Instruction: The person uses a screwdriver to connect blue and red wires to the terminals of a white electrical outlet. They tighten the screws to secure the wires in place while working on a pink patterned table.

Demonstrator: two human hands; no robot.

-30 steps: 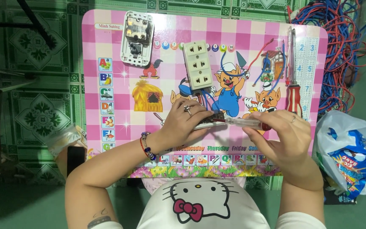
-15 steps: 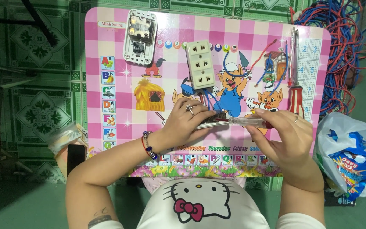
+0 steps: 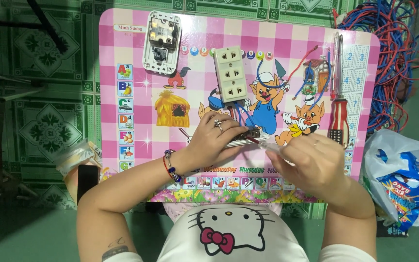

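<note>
Hands meet just below the cream socket strip (image 3: 230,73): left hand (image 3: 217,138) curled around a small dark part (image 3: 242,138), right hand (image 3: 311,162) gripping a clear-handled screwdriver (image 3: 266,143).

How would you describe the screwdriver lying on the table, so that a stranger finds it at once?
Start at the pink checked cartoon table and go to its right edge, beside the column of numbers. There lies the red-and-black-handled screwdriver, pointing away from the person. Unlike the cream three-outlet socket strip and the white switch plate, it is long and thin, and no hand touches it.
</note>
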